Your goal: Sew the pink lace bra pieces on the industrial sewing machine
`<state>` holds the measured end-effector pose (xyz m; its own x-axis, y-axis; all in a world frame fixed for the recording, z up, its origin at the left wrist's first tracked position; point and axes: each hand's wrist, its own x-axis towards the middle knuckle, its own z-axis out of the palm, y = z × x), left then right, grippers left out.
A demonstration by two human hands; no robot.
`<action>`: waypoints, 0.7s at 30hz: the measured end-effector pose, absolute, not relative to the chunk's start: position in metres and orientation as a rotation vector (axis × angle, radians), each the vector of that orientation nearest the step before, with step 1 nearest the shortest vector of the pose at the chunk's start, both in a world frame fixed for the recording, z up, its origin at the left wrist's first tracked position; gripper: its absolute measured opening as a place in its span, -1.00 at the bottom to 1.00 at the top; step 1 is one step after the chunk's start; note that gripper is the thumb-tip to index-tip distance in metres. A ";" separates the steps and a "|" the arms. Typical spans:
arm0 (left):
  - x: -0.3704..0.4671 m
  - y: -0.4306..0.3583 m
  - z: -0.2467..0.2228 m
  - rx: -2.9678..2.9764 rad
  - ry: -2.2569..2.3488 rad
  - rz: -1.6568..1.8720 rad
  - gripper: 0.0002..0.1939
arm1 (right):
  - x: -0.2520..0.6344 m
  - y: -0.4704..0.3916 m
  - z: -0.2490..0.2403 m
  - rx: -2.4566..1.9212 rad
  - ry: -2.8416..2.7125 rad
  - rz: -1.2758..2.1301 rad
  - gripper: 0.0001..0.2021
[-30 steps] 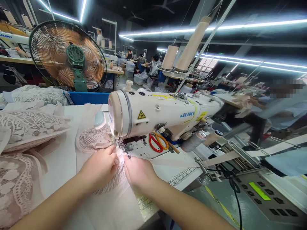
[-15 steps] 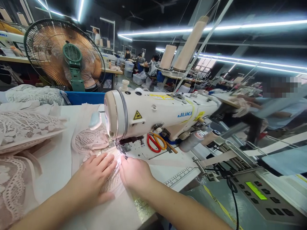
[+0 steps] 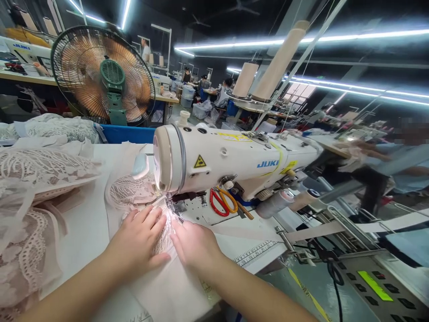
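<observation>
A pale pink lace piece [image 3: 164, 239] lies under the head of a white sewing machine [image 3: 214, 156], by the lit needle area. My left hand [image 3: 140, 241] rests flat on the lace, fingers spread, just left of the needle. My right hand [image 3: 197, 246] is at the lace's right edge, with thumb and fingertips closed on it. A small dark metal piece shows at those fingertips; I cannot tell whether it is held or part of the machine. More of the pink lace garment [image 3: 132, 190] extends behind the needle, to the left.
Lace pieces [image 3: 30, 241] are piled at left. Red-and-orange-handled scissors [image 3: 223, 201] and thread spools [image 3: 275, 203] lie by the machine. A ruler strip [image 3: 258, 254] runs along the table. Behind stands a fan [image 3: 103, 76]; a control panel [image 3: 373, 284] and another person [image 3: 402, 156] are at right.
The whole view has shifted, so the machine and both hands appear farther right. Both hands stay on the lace by the needle, and the right fingers look slightly more parted from the left hand.
</observation>
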<state>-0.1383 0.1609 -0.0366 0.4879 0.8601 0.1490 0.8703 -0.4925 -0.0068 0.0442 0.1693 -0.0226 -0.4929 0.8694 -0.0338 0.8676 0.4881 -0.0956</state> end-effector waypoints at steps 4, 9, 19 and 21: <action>-0.138 0.163 -0.033 -2.648 -1.565 -0.169 -0.30 | 0.052 0.167 -0.031 -1.460 -2.708 0.094 -0.66; -0.140 0.173 -0.036 -2.625 -1.559 -0.170 -0.30 | 0.054 0.169 -0.032 -1.483 -2.697 0.127 -0.64; -0.149 0.191 -0.030 -2.638 -1.603 -0.180 -0.31 | 0.056 0.173 -0.029 -1.498 -2.703 0.208 -0.67; -0.149 0.193 -0.030 -2.639 -1.593 -0.203 -0.33 | 0.056 0.173 -0.030 -1.497 -2.699 0.209 -0.66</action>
